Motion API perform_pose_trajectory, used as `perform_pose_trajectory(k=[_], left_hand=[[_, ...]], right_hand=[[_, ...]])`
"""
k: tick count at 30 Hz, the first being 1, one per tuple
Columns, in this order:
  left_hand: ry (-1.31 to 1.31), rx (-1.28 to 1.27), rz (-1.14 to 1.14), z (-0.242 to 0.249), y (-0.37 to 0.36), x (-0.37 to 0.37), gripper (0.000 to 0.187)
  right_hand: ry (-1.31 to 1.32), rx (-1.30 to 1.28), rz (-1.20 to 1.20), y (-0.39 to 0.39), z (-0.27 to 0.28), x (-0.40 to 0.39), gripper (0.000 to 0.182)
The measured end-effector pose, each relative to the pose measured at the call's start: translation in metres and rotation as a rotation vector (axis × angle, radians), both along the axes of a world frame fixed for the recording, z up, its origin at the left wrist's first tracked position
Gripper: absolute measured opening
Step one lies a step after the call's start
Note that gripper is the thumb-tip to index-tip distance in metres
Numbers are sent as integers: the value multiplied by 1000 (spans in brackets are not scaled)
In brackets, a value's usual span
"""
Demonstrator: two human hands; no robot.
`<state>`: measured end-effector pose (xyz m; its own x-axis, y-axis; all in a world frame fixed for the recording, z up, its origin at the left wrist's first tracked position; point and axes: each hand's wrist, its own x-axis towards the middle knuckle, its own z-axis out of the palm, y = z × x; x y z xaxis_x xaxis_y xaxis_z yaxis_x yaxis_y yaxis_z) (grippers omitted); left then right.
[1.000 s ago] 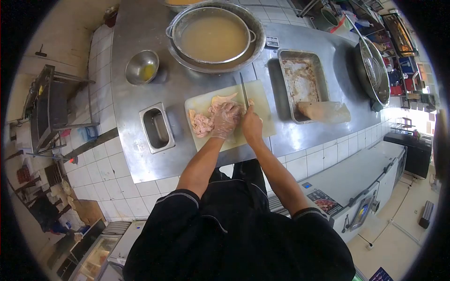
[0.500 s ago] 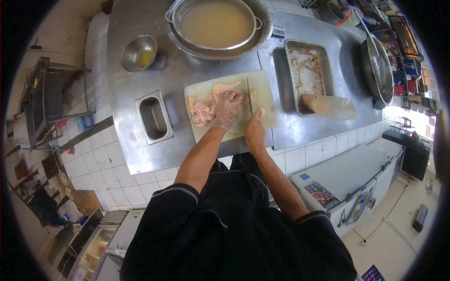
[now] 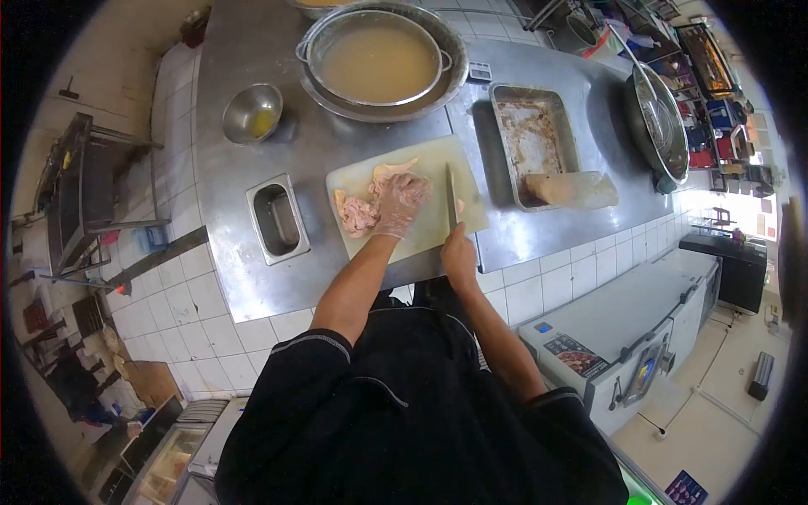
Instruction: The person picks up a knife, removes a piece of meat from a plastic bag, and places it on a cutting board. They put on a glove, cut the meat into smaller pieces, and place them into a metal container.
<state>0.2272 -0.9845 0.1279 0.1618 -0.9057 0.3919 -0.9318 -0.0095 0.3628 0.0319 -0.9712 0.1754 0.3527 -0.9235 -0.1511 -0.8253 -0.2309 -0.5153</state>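
A pile of raw chicken (image 3: 360,217) lies on the left half of a pale cutting board (image 3: 433,240). My left hand (image 3: 402,202), in a clear plastic glove, presses on the meat with its fingers curled over it. In my right hand (image 3: 459,255), a knife (image 3: 451,198) is gripped by its handle. The blade points away from me, over the right part of the board and apart from the left fingers. A small pale scrap (image 3: 459,205) sits just right of the blade.
Behind the board stands a large pot of cloudy liquid (image 3: 379,63) in a wide basin. Left are a steel bowl (image 3: 252,114) and a rectangular steel container (image 3: 278,219). Right, a stained baking tray (image 3: 534,143) holds part of a plastic-wrapped roll (image 3: 572,189); a small scale (image 3: 480,71) stands behind.
The knife has been drawn back toward me, away from the board's far edge. My left hand stays on the chicken. The whole view has shifted slightly.
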Motion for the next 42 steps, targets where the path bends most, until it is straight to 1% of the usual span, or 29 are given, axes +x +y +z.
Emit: perform_pose_trajectory(k=[2, 5, 8, 11, 13, 15, 17, 20, 23, 26, 27, 29, 32, 35, 37, 39, 41, 42], left_hand=[[41, -126, 4, 13, 0, -2, 14], [432, -32, 2, 1, -3, -1, 16], [791, 81, 16, 50, 10, -2, 25], [340, 233, -28, 54, 9, -12, 33], [329, 60, -107, 60, 7, -36, 40], [256, 30, -138, 63, -7, -53, 45], [124, 137, -125, 45, -31, -62, 48], [61, 279, -281, 7, -56, -53, 51], [96, 325, -305, 8, -53, -52, 33], [112, 192, -306, -24, -53, -55, 20], [186, 273, -290, -11, -54, -57, 21], [344, 439, -196, 31, -44, -64, 23], [310, 411, -155, 44, -35, -60, 19], [682, 88, 129, 64, 1, -46, 17], [768, 60, 330, 109, 35, -17, 19], [619, -81, 493, 124, 74, 26, 21], [327, -335, 576, 172, 100, 55, 13], [128, -303, 653, 174, 113, 74, 12]], right_hand=[[-22, 5, -39, -14, 4, 5, 19], [-65, 15, -63, -24, 16, 6, 18], [-121, 31, -117, -24, 34, 1, 18], [-204, 42, -177, -19, 55, -10, 18], [-249, 43, -197, -15, 60, -23, 18], [-277, 37, -206, -13, 61, -36, 20], [-292, 51, -220, -13, 64, -45, 21], [-284, 87, -227, -16, 75, -66, 22], [-281, 138, -233, -29, 86, -78, 24], [-300, 148, -197, -37, 79, -94, 24], [-314, 141, -163, -43, 75, -97, 24], [-332, 109, -119, -51, 76, -102, 25], [-311, 144, -55, -62, 83, -99, 26], [-264, 161, -21, -69, 88, -95, 27], [-263, 154, 2, -71, 85, -92, 27], [-292, 143, 32, -70, 74, -87, 27], [-266, 127, 67, -66, 78, -77, 28], [-255, 117, 83, -63, 81, -70, 28]])
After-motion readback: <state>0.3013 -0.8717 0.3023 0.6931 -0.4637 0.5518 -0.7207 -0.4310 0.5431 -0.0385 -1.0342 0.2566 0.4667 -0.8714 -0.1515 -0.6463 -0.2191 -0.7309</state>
